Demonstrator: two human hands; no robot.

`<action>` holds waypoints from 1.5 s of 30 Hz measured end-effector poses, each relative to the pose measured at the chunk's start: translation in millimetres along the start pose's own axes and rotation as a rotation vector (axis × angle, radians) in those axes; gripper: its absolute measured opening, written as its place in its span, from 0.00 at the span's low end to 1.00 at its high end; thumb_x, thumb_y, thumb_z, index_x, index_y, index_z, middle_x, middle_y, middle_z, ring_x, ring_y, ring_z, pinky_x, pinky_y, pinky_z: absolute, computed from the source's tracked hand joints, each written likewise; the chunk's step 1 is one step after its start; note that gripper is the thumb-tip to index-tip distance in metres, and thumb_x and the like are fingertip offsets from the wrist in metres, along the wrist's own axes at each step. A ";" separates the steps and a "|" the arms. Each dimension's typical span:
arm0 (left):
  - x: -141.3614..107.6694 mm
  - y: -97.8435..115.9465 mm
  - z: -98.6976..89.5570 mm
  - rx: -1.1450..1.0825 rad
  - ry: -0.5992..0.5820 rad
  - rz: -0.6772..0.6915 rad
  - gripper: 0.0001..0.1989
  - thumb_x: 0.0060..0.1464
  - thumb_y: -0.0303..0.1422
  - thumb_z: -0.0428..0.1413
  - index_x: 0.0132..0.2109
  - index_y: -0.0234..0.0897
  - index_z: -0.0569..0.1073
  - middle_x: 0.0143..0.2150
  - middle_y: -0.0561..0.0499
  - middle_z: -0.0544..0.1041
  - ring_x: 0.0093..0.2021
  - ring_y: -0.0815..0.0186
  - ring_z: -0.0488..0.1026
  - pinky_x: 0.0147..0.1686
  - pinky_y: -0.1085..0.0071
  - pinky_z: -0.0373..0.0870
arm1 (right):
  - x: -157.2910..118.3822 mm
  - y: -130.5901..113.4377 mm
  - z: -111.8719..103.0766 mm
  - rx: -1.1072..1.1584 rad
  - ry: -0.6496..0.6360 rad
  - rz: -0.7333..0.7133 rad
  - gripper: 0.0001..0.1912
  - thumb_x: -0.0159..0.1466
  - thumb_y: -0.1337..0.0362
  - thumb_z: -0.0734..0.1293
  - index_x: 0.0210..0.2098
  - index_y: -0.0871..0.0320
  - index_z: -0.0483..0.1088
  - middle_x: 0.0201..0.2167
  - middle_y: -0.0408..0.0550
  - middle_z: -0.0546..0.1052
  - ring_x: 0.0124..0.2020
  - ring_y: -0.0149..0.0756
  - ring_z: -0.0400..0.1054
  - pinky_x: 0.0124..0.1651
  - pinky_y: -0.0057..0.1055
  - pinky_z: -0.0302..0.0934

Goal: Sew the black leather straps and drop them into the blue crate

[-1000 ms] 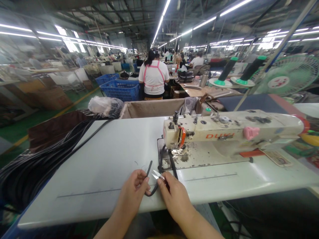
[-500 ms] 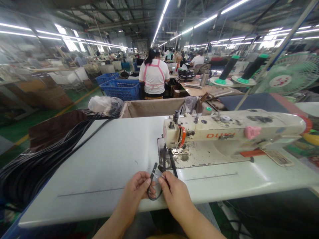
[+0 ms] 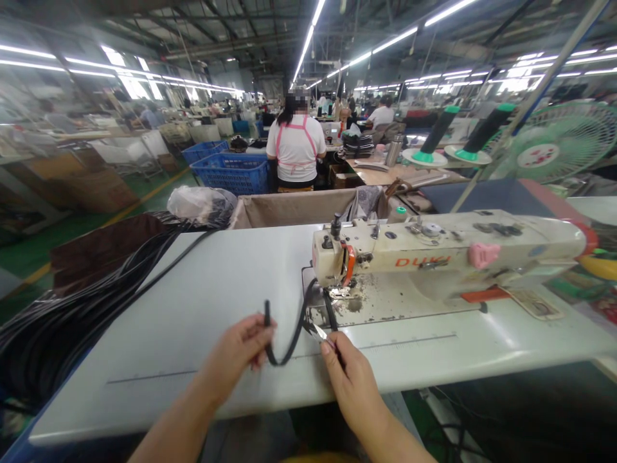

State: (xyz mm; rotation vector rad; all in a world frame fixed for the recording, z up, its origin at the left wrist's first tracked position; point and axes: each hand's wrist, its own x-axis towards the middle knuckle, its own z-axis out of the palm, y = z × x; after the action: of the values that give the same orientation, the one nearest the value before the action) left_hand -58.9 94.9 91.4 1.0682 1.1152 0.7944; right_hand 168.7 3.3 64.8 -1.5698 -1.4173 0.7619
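Observation:
My left hand (image 3: 248, 344) pinches a black strip (image 3: 289, 354) near its end, which sticks up above the fingers. From there the strip sags in a loop and rises to the needle area of a white sewing machine (image 3: 434, 247). Small metal snips (image 3: 318, 333) are in my right hand (image 3: 349, 366), their blades pointing up and left, close beside the strip. Another black length (image 3: 331, 310) runs from under the machine's presser foot toward my right hand; its lower end is hidden there.
A heap of black strips (image 3: 62, 321) hangs at the table's left. Behind the white tabletop (image 3: 216, 276) stands a cloth-lined bin (image 3: 289, 209). Beyond it a person (image 3: 296, 148) sits facing away, near blue crates (image 3: 231, 170). A green fan (image 3: 554, 145) stands at right.
My left hand has moved left with the strip's end, widening the loop. My right hand has shifted slightly right and down, and the snips' blades now show apart from the left hand.

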 end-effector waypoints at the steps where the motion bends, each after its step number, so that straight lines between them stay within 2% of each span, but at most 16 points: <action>1: 6.3 10.5 -7.4 -0.154 0.175 0.156 0.19 0.52 0.42 0.68 0.44 0.34 0.77 0.31 0.51 0.79 0.27 0.71 0.74 0.26 0.77 0.72 | -1.7 1.0 -1.5 0.010 0.007 0.003 0.19 0.75 0.48 0.58 0.36 0.52 0.67 0.27 0.41 0.72 0.29 0.36 0.67 0.32 0.29 0.59; 2: 12.5 19.9 -14.1 -0.293 0.319 0.312 0.17 0.52 0.40 0.67 0.45 0.34 0.77 0.37 0.49 0.81 0.34 0.67 0.78 0.36 0.73 0.77 | -3.3 1.8 -2.8 0.017 0.016 0.008 0.19 0.75 0.48 0.58 0.35 0.52 0.67 0.26 0.41 0.71 0.28 0.36 0.66 0.31 0.29 0.58; 4: 22.5 32.0 -22.9 -0.388 0.421 0.427 0.17 0.51 0.38 0.67 0.46 0.36 0.77 0.46 0.46 0.82 0.47 0.61 0.80 0.50 0.65 0.78 | -6.4 3.2 -5.4 0.027 0.029 0.017 0.19 0.74 0.48 0.58 0.34 0.52 0.66 0.25 0.40 0.69 0.27 0.35 0.65 0.30 0.29 0.57; 6: 27.6 32.3 -24.0 -0.205 0.332 0.321 0.19 0.51 0.40 0.67 0.48 0.36 0.78 0.51 0.44 0.81 0.52 0.55 0.79 0.55 0.57 0.77 | -8.3 4.4 -8.3 0.035 0.031 0.020 0.18 0.74 0.48 0.58 0.34 0.52 0.66 0.25 0.39 0.68 0.27 0.35 0.64 0.30 0.29 0.57; 9: 26.0 17.6 -12.5 0.364 0.131 0.201 0.16 0.54 0.43 0.62 0.45 0.38 0.81 0.54 0.41 0.80 0.53 0.50 0.78 0.54 0.52 0.76 | -7.2 7.3 -15.0 0.017 0.055 0.027 0.15 0.72 0.50 0.61 0.34 0.52 0.63 0.25 0.37 0.66 0.26 0.33 0.62 0.30 0.28 0.57; 14: 10.2 -6.9 23.2 1.179 0.012 0.351 0.15 0.63 0.35 0.51 0.46 0.37 0.81 0.50 0.38 0.82 0.52 0.46 0.78 0.58 0.45 0.71 | 7.7 9.4 -45.6 -0.135 0.219 -0.124 0.23 0.71 0.54 0.64 0.24 0.51 0.51 0.21 0.36 0.57 0.23 0.31 0.56 0.28 0.29 0.52; 16: 4.3 -17.4 35.2 1.308 -0.014 0.444 0.17 0.63 0.36 0.53 0.55 0.36 0.80 0.58 0.37 0.79 0.59 0.44 0.75 0.62 0.45 0.67 | 16.6 3.4 -67.7 -0.184 0.299 -0.239 0.24 0.73 0.55 0.62 0.23 0.51 0.50 0.21 0.37 0.57 0.23 0.32 0.56 0.28 0.30 0.52; 18: 2.1 -31.7 40.2 1.341 -0.107 0.569 0.28 0.62 0.40 0.57 0.67 0.40 0.71 0.69 0.40 0.70 0.69 0.44 0.66 0.69 0.46 0.60 | 27.0 -7.6 -94.1 -0.220 0.383 -0.324 0.22 0.75 0.57 0.59 0.24 0.52 0.57 0.22 0.39 0.61 0.25 0.33 0.60 0.30 0.31 0.55; 21: 11.2 -55.0 28.6 1.394 -0.222 0.687 0.39 0.63 0.48 0.57 0.76 0.50 0.55 0.77 0.48 0.58 0.76 0.47 0.55 0.74 0.45 0.48 | 46.8 -28.8 -136.4 -0.338 0.550 -0.444 0.16 0.76 0.59 0.57 0.36 0.53 0.71 0.34 0.48 0.75 0.37 0.39 0.72 0.42 0.35 0.66; 24: 37.5 -65.1 1.4 1.495 -0.113 0.650 0.37 0.66 0.50 0.52 0.76 0.51 0.52 0.78 0.50 0.54 0.78 0.47 0.49 0.74 0.42 0.38 | 73.3 -47.0 -175.7 -0.582 0.658 -0.528 0.16 0.76 0.58 0.58 0.49 0.54 0.75 0.49 0.55 0.80 0.53 0.46 0.73 0.59 0.45 0.65; 28: 81.7 -49.5 -25.8 1.587 0.008 0.522 0.35 0.69 0.51 0.44 0.77 0.44 0.52 0.79 0.48 0.50 0.79 0.47 0.44 0.73 0.39 0.36 | 113.8 -59.3 -214.2 -0.851 0.503 -0.505 0.21 0.76 0.56 0.56 0.57 0.58 0.74 0.57 0.57 0.79 0.59 0.50 0.71 0.63 0.50 0.64; 32: 116.7 -28.0 -27.9 1.590 0.039 0.444 0.36 0.69 0.51 0.41 0.76 0.40 0.52 0.79 0.47 0.50 0.79 0.47 0.42 0.73 0.38 0.36 | 143.7 -59.9 -232.8 -0.971 0.242 -0.446 0.22 0.76 0.58 0.55 0.54 0.61 0.76 0.54 0.58 0.81 0.57 0.51 0.73 0.62 0.48 0.65; 36: 140.6 -20.4 -23.8 1.551 0.091 0.486 0.35 0.69 0.51 0.42 0.76 0.40 0.56 0.78 0.44 0.54 0.78 0.46 0.46 0.72 0.36 0.40 | 159.0 -51.6 -240.3 -1.008 0.175 -0.496 0.23 0.76 0.57 0.54 0.53 0.60 0.76 0.55 0.56 0.81 0.57 0.49 0.74 0.61 0.47 0.66; 41: 149.2 -17.3 -24.2 1.543 0.233 0.587 0.32 0.71 0.48 0.43 0.73 0.37 0.62 0.76 0.40 0.58 0.77 0.44 0.51 0.71 0.37 0.47 | 162.0 -47.3 -247.1 -1.090 0.286 -0.502 0.21 0.76 0.57 0.56 0.44 0.59 0.79 0.45 0.57 0.83 0.48 0.49 0.77 0.53 0.45 0.69; 43: 143.4 -17.2 -23.0 1.538 0.306 0.638 0.28 0.71 0.40 0.44 0.71 0.30 0.64 0.75 0.35 0.59 0.77 0.45 0.52 0.72 0.40 0.47 | 151.3 -49.8 -243.7 -1.101 0.413 -0.533 0.20 0.75 0.57 0.57 0.44 0.60 0.78 0.44 0.58 0.82 0.48 0.50 0.76 0.52 0.46 0.68; 45: 131.3 -20.1 -17.3 1.549 0.353 0.794 0.23 0.70 0.29 0.45 0.68 0.28 0.68 0.72 0.33 0.66 0.75 0.47 0.56 0.73 0.44 0.49 | 131.4 -50.5 -231.7 -1.018 0.564 -0.630 0.18 0.75 0.58 0.58 0.48 0.61 0.77 0.48 0.60 0.80 0.51 0.51 0.73 0.54 0.46 0.67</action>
State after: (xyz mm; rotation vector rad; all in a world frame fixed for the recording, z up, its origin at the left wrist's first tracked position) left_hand -39.5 212.8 30.8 2.8675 1.6270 0.6248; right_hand 370.8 85.5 225.7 -1.6477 -1.7793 -0.8544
